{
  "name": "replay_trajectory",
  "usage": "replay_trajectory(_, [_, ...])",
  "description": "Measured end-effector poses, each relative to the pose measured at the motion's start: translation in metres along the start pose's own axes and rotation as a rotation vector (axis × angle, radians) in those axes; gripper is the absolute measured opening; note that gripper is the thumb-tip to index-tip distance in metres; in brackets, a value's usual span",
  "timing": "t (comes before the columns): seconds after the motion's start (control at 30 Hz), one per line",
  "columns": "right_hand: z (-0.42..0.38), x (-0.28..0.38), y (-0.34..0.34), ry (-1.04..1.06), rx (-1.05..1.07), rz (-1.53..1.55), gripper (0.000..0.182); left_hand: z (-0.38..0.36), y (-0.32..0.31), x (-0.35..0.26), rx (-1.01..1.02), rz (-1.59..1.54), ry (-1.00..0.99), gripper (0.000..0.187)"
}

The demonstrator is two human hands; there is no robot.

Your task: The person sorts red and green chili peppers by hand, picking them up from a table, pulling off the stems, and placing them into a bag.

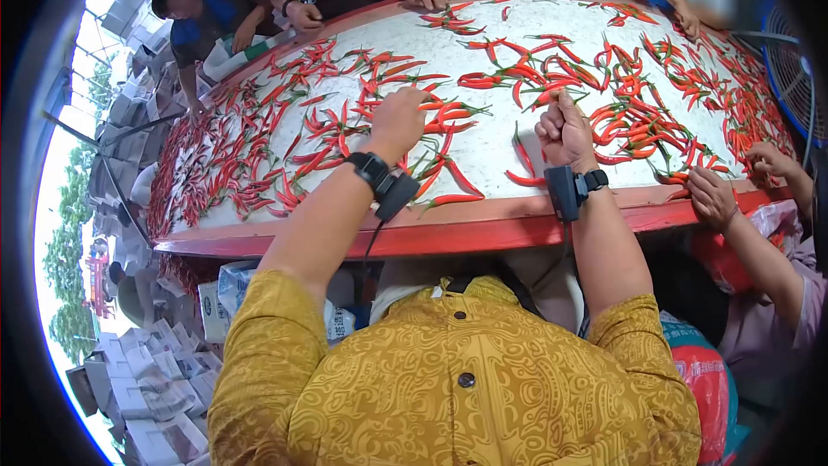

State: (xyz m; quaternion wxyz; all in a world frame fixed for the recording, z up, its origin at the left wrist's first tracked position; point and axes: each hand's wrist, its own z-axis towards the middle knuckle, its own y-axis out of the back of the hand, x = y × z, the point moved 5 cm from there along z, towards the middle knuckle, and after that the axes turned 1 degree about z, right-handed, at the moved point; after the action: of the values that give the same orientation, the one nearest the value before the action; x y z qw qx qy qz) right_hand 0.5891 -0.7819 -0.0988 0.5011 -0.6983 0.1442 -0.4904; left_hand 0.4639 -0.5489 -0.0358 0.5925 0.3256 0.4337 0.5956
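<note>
Many red chili peppers (457, 198) with green stems lie spread over the white table top (466, 56). Above the middle of them is my left hand (398, 121), its back to me and its fingers curled down. Peppers lie right beside its fingertips, and what the fingers hold, if anything, is hidden. My right hand (565, 131) is closed, with thumb and finger pinched together at a red chili pepper (542, 100) near its green stem. Below this hand, a few loose peppers lie by the table's near edge. Each of my wrists wears a black strapped device.
The table has a raised red rim (483, 229). Dense pepper piles lie at left (203, 160) and right (759, 112). Other people's hands (716, 194) work at the right, far and left sides. A blue fan (793, 78) stands at right; bags (703, 388) sit below.
</note>
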Motion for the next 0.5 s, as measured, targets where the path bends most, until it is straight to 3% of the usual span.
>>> replay_trajectory(0.07, [-0.002,0.003,0.006,-0.032,0.001,-0.037,0.024,0.006,-0.042,0.017,0.172,0.004,0.073,0.026])
replay_trajectory(0.17, [-0.002,0.018,0.017,-0.054,0.021,-0.086,0.023,0.012,-0.035,-0.002,0.257,0.128,0.253,0.024])
replay_trajectory(0.3, [-0.001,0.036,0.033,-0.045,0.024,-0.042,0.020,0.012,-0.037,0.010,0.291,0.082,0.223,0.020])
replay_trajectory(0.37, [-0.002,0.041,0.033,-0.063,0.022,-0.049,0.019,0.014,-0.030,0.008,0.207,0.037,0.275,0.017])
replay_trajectory(0.43, [-0.004,0.047,0.024,-0.129,0.082,-0.102,0.018,0.022,-0.009,-0.004,0.019,-0.234,0.401,0.017])
replay_trajectory(0.5, [-0.009,0.046,0.014,-0.195,0.106,-0.219,0.022,0.030,-0.006,-0.046,-0.086,-0.483,0.300,0.019])
